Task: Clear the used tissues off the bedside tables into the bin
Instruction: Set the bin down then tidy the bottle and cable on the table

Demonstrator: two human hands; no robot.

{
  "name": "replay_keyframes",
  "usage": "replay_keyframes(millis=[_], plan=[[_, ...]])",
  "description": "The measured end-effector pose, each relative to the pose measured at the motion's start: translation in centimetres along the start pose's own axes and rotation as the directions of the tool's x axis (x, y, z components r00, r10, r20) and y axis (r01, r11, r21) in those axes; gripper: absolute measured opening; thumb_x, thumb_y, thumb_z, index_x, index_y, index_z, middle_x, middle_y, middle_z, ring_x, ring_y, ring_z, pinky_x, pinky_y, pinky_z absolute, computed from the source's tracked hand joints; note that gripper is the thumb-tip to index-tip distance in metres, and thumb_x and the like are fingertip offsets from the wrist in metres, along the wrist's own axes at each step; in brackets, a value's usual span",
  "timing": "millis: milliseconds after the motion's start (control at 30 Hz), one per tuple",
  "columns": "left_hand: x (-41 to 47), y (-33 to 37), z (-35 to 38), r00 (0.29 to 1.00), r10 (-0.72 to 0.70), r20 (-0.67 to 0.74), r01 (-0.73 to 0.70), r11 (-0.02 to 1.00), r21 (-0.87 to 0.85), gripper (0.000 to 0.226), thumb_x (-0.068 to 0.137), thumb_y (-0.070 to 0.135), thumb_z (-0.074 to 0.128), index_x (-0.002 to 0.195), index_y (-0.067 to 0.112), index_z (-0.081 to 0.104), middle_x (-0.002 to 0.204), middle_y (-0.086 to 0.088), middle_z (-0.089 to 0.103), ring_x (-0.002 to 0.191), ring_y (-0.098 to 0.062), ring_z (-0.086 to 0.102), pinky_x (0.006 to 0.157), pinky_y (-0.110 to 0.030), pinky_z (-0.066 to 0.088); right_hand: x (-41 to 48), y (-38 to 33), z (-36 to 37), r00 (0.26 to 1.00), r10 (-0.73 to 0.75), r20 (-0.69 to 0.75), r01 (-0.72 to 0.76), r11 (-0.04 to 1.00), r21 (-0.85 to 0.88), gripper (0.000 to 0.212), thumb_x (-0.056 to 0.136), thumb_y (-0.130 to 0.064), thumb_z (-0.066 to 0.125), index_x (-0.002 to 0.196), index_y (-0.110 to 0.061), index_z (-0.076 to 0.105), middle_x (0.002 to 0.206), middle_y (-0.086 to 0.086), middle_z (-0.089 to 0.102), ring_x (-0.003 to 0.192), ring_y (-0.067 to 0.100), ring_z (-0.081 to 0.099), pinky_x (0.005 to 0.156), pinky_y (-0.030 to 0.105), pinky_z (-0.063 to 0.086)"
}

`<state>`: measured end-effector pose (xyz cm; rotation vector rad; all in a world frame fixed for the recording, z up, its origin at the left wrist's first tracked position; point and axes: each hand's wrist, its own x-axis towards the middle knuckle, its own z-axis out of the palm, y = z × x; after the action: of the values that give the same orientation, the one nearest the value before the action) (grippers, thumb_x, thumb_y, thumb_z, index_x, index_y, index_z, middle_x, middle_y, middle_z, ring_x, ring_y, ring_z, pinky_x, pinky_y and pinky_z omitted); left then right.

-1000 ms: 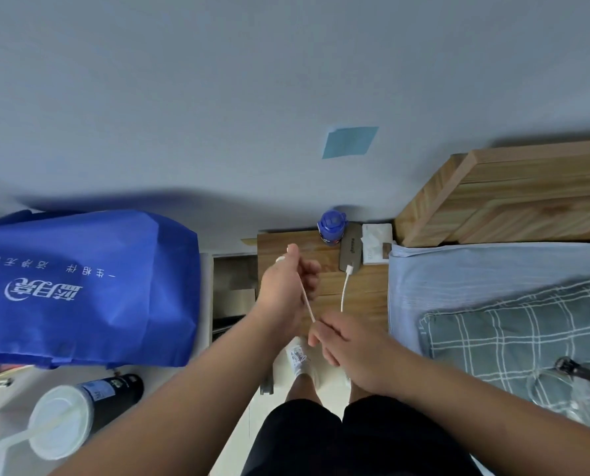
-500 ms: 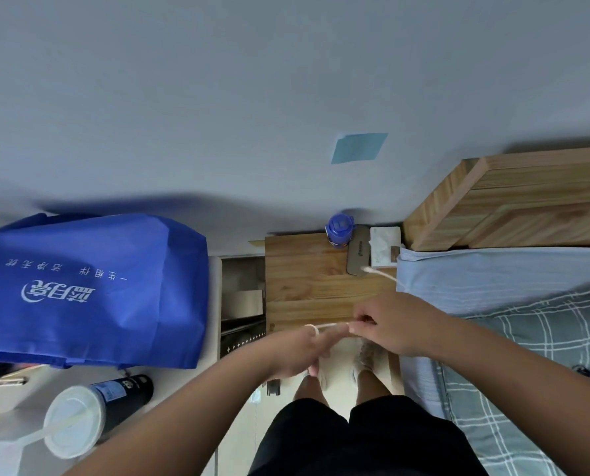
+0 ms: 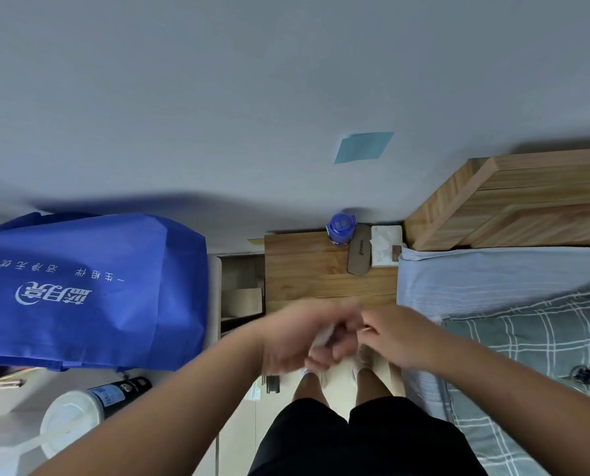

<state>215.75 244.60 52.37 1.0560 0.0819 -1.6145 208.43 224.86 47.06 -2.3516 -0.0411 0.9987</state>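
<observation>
A wooden bedside table stands against the wall beside the bed. At its back right lies a white tissue pack with a tissue poking out. My left hand, blurred by motion, is over the table's front edge and grips a bunched white cable. My right hand is close beside it and pinches the cable's thin end. No loose tissue shows on the tabletop.
A blue bottle and a grey power bank sit next to the tissue pack. A large blue bag fills the left, with a lidded cup and a dark bottle below it. The bed lies to the right.
The white cable no longer reaches the power bank. My hands have come together at the table's front edge, and the cable is now bunched in my left hand.
</observation>
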Motion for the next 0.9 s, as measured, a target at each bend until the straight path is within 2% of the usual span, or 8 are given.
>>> replay_keyframes(millis=[67,133,267,400,600,700,800,900], plan=[[0.2,-1.6,0.8,0.979,-0.17,-0.108,0.201,0.854,0.479,0.036,0.107,0.051,0.044,0.087,0.022,0.054,0.065,0.007,0.059,0.05,-0.01,0.039,0.05,-0.024,0.035,0.2,1.3,-1.9,1.0,0.021,0.001,-0.021,0.993,-0.115,0.031,0.095,-0.051,0.054,0.079,-0.025,0.059,0.074,-0.008,0.061,0.077,0.016,0.059,0.059,0.028,0.037],[0.8,-2.6,1.0,0.949,-0.173,-0.263,0.301,0.743,0.598,0.047,0.105,0.067,0.037,0.094,0.024,0.054,0.073,0.008,0.061,0.056,-0.009,0.043,0.058,-0.027,0.038,0.0,1.3,-2.7,0.998,-0.008,0.057,0.018,0.983,-0.181,0.03,0.095,-0.052,0.054,0.081,-0.027,0.062,0.074,-0.01,0.059,0.077,0.012,0.058,0.06,0.027,0.039],[2.2,-2.4,0.7,0.927,-0.069,-0.368,0.206,0.915,0.346,0.074,0.097,0.081,0.014,0.091,0.02,0.055,0.057,0.02,0.058,0.045,0.0,0.04,0.054,-0.021,0.035,-0.6,-1.5,-1.8,0.998,-0.066,-0.003,0.066,0.997,-0.033,0.029,0.103,-0.051,0.044,0.095,-0.031,0.064,0.085,-0.01,0.066,0.078,0.009,0.06,0.066,0.03,0.044],[4.0,-2.1,0.2,0.773,0.054,-0.632,-0.032,0.998,0.046,0.063,0.104,0.07,0.034,0.09,0.016,0.063,0.069,0.005,0.058,0.05,-0.008,0.046,0.054,-0.026,0.037,-1.1,-4.2,-0.1,0.998,-0.016,-0.062,0.035,0.946,0.323,0.027,0.105,-0.045,0.04,0.091,-0.032,0.059,0.075,-0.008,0.065,0.067,0.007,0.059,0.064,0.033,0.046],[3.2,-1.3,-0.6,0.814,0.131,-0.567,-0.396,0.838,-0.376,0.039,0.101,0.045,0.061,0.071,0.021,0.057,0.063,0.003,0.051,0.05,-0.01,0.039,0.047,-0.023,0.031,-1.7,-4.8,1.3,0.992,0.122,-0.037,-0.041,0.58,0.813,0.026,0.102,-0.044,0.058,0.086,-0.024,0.064,0.071,0.002,0.074,0.051,0.016,0.059,0.056,0.033,0.048],[2.6,-1.2,-0.1,0.843,0.168,-0.511,-0.441,0.759,-0.479,0.047,0.09,0.048,0.072,0.059,0.024,0.045,0.053,0.005,0.034,0.047,-0.011,0.028,0.04,-0.022,0.024,-1.8,-4.6,1.0,0.987,0.158,0.013,-0.074,0.388,0.919,0.041,0.087,-0.05,0.079,0.103,-0.013,0.068,0.085,0.01,0.078,0.055,0.02,0.062,0.053,0.029,0.05],[2.3,-1.1,0.5,0.859,0.228,-0.458,-0.471,0.701,-0.535,0.053,0.086,0.041,0.074,0.053,0.023,0.037,0.045,0.005,0.028,0.045,-0.013,0.018,0.039,-0.025,0.014,-1.9,-4.9,1.0,0.997,0.036,0.07,-0.076,0.173,0.982,0.065,0.074,-0.054,0.089,0.125,-0.02,0.069,0.109,0.012,0.078,0.073,0.022,0.066,0.059,0.033,0.056],[1.9,-0.7,0.3,0.889,0.286,-0.358,-0.452,0.676,-0.582,0.051,0.09,0.031,0.067,0.048,0.021,0.04,0.04,0.004,0.032,0.042,-0.015,0.017,0.039,-0.025,0.013,-2.0,-5.1,0.8,0.999,-0.05,0.014,-0.009,0.086,0.996,0.055,0.075,-0.048,0.091,0.121,-0.024,0.075,0.112,0.014,0.076,0.079,0.021,0.065,0.063,0.033,0.056]])
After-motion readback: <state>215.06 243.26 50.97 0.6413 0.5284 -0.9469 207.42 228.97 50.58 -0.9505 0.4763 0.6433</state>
